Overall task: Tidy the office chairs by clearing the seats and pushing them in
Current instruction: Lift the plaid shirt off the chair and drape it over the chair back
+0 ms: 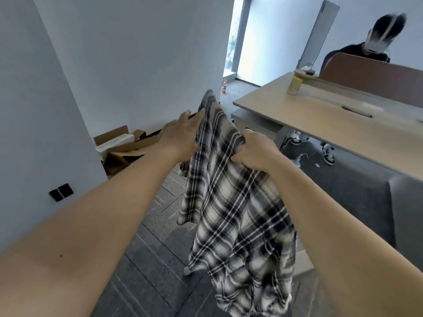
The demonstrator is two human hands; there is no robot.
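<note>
Now L grip [180, 138] & R grip [256, 149] both clutching plaid shirt [233, 213]; bottle [224, 86] label too blurry.

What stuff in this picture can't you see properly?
All in the head view:
Plaid shirt: bottom cut off by the lower edge.
Left hand: its hold on the shirt is unclear, the palm faces away.
Bottle on the floor: too small to read its label.
Person at the desk: mostly hidden by the brown divider.
Grey shape at right: cut off by the edge.
</note>
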